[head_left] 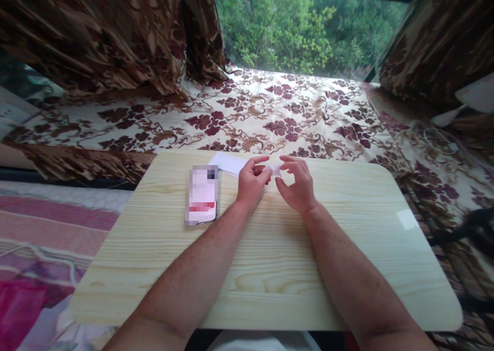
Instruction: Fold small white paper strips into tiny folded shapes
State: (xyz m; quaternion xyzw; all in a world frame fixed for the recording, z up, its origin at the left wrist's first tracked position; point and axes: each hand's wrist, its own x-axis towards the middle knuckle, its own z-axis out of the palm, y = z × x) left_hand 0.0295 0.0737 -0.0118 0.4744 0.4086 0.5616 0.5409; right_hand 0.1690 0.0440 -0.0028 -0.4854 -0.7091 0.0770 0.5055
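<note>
My left hand is closed, with thumb and fingers pinching a small whitish folded piece, perhaps paper. Just to its right, my right hand has its thumb and fingers spread apart around the piece's free end; I see no grip there. Both hands are above the far middle part of a light wood-grain table. Behind my left hand lies a flat white sheet or stack of paper, partly hidden by that hand.
A phone, partly blurred out, lies left of my left forearm. Beyond the table a ledge with a floral cover runs below the window, between patterned curtains. Striped bedding is at the left; a white cable is at the right.
</note>
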